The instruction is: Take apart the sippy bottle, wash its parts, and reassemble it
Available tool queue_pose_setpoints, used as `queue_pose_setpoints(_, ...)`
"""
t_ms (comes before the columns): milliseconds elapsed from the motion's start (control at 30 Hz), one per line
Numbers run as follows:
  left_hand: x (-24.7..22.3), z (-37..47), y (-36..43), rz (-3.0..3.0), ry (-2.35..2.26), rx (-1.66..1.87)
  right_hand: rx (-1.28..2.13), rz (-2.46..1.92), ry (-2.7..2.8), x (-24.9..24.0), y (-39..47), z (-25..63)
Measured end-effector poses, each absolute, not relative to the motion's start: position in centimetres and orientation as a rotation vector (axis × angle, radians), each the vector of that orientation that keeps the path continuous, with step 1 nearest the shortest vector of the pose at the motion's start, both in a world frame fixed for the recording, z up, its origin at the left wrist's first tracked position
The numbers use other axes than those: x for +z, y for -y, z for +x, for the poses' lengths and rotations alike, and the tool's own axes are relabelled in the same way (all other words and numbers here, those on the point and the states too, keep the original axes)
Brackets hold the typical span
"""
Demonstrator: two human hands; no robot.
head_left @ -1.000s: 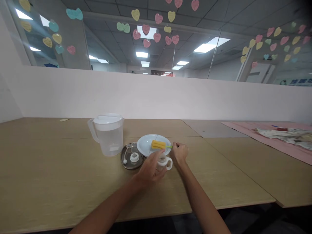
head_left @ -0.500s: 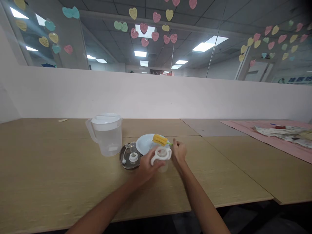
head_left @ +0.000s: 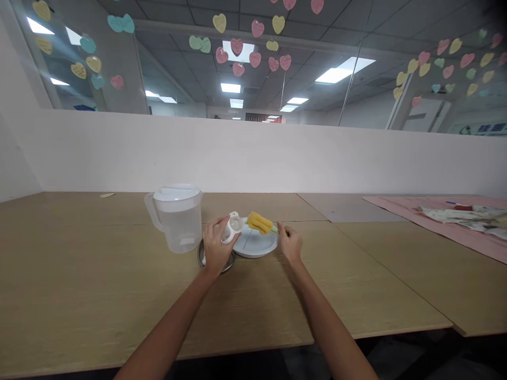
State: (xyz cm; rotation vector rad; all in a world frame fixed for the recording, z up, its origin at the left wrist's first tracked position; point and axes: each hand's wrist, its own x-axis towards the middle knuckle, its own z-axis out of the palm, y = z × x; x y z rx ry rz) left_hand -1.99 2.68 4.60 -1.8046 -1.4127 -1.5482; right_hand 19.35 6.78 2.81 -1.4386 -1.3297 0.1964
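Far left on the wooden table (head_left: 79, 274) a clear lidded pitcher (head_left: 177, 216) is standing upright. Just right of it, my left hand (head_left: 216, 245) is hovering over a small dark round tray (head_left: 203, 257), fingers closed around a little clear bottle with white handles (head_left: 232, 228), which I am holding tipped so its open end is facing right. I cannot tell what is lying in the tray; the hand is covering most of it. Next right, a white plate (head_left: 257, 244) is sitting flat, touching or just overlapping the tray's edge. Above the plate a yellow sponge brush (head_left: 259, 222) is hanging in the air, its long axis running roughly level, left to right, sponge head pointing left at the bottle mouth and just short of it. My right hand (head_left: 291, 244) is pinching the thin green handle at its right end, fingertips together on it. Bottle and brush head are lying nearly in line, close but apart. Far right, a pink cloth (head_left: 455, 221) is lying with patterned fabric on it.
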Motion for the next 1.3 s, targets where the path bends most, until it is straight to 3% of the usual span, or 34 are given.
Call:
queue_pose_setpoints(200, 4.6, -2.1, -2.2, -1.878, 1.375, -1.287, -0.221, -1.476, 1.266, 2.3, -7.0, 19.4)
queue_pose_setpoints(467, 4.2, -2.1, -2.1, -1.929, 1.240, -1.034, -0.660, -1.166, 1.432, 1.5, -6.2, 18.3)
queue_pose_setpoints(933, 4.0, -1.7, -2.0, -1.974, 1.259, -0.942, -0.700, -0.816, 1.653, 1.5, -6.0, 17.3)
queue_pose_setpoints(1300, 4.9, -3.9, -3.0, -1.798, 1.393, -1.036, -0.487, -1.320, 1.323, 1.3, -7.9, 20.7)
